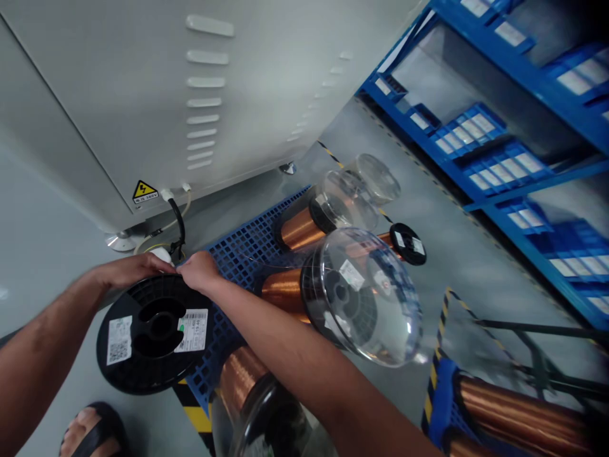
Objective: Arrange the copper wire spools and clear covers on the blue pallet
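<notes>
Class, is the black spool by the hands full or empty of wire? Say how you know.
Cannot tell: the black spool is seen end-on, with its sides hidden.

The left hand (136, 270) and right hand (197, 271) meet at a black spool (155, 368) — copper-wound spools (283, 292) sit beside it on blue grating (240, 238).

Near left, I record a black spool (162, 325) with white labels (194, 330); right of it, copper windings (281, 289) and a blue lattice mat (247, 231); far right, blue shelving (547, 95).
</notes>
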`<action>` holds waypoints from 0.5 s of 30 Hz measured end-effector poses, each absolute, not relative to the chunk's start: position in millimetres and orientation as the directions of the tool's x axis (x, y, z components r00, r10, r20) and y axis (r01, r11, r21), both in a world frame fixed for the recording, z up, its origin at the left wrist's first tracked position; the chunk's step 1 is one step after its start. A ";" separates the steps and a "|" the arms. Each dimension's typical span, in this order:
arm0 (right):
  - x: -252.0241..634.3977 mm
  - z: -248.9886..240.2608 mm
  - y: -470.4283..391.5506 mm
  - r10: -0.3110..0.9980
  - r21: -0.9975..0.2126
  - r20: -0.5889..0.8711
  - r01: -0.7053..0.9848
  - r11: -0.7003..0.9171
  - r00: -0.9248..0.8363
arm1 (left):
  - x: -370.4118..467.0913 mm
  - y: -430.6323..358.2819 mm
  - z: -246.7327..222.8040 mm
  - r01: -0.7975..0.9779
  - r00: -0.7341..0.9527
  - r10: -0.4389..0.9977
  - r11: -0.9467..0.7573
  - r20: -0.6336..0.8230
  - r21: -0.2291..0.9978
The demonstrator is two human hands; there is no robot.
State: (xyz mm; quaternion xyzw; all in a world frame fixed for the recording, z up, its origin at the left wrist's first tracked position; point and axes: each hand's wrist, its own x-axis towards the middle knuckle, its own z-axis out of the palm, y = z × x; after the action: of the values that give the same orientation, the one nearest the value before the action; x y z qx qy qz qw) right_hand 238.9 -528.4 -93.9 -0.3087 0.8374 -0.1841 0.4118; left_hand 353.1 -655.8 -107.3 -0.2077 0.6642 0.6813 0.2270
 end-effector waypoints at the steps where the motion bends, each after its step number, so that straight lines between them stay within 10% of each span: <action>1: 237.5 -93.9 -532.5 -0.670 -0.541 -0.592 -0.394 0.743 -0.448 | 355.0 -656.9 -109.6 -0.596 -0.803 0.038 -0.001 -0.595 0.803; 7: 231.8 -87.4 -541.1 -0.682 -0.530 -0.625 -0.436 0.728 -0.379 | 369.6 -655.8 -118.0 -0.613 -0.788 0.020 -0.129 -0.615 0.780; 15: 225.5 -87.9 -515.5 -0.585 -0.637 -0.754 0.115 0.762 -0.299 | 374.3 -637.6 -116.1 -0.563 -0.745 -0.096 -0.439 -0.660 0.700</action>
State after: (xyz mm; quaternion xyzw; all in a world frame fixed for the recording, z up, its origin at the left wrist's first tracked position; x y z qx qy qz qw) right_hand 225.5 -515.5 -87.9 -0.1575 0.7452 -0.3066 0.5708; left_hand 374.3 -637.6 -116.1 -0.3243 0.5083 0.7838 0.1488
